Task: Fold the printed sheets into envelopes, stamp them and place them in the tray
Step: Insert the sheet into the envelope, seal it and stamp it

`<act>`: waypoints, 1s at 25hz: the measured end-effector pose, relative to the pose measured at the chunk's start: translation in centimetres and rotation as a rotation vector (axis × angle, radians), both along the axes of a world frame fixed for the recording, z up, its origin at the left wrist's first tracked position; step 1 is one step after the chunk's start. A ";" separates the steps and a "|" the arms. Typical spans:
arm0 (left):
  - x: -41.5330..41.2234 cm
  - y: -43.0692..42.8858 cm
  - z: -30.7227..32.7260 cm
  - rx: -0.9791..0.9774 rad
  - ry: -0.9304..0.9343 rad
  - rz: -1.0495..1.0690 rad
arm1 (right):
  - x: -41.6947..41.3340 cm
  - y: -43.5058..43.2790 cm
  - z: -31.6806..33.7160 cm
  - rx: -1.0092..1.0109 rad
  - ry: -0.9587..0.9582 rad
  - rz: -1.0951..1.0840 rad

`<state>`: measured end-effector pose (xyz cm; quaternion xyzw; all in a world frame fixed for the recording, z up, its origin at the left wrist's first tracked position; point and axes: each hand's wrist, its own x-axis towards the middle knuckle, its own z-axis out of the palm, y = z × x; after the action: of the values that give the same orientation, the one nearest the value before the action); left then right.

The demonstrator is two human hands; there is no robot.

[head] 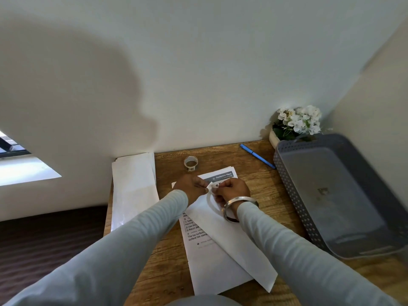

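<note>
Between pinching fingers point(202, 188), folded sheet point(231, 237)

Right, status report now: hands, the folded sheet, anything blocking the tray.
Both left hand and right hand pinch a small white piece over the folded sheet. Sheet lies on the printed stack. No envelope in the tray; nothing lies between.

A blue pen point(257, 156) lies on the wooden desk point(170, 261) near white potted flowers point(298, 120).

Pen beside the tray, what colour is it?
The pen is blue; the head view shows it.
</note>
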<state>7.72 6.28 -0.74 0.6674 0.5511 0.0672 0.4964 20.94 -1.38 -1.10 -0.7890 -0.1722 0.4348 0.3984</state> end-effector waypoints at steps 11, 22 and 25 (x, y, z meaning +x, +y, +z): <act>0.1 -0.1 -0.4 0.014 0.007 0.040 | 0.1 0.2 -0.6 -0.024 -0.092 0.030; 0.5 -0.4 -0.5 0.030 0.025 0.045 | 0.1 0.2 -1.2 -0.048 -0.255 0.125; 0.6 -0.4 -0.5 0.044 0.035 0.045 | 0.1 0.3 -1.3 -0.048 -0.278 0.147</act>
<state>8.29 5.85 -1.24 0.6668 0.5729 0.0786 0.4702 21.01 -1.13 -2.36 -0.8362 -0.2724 0.3532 0.3190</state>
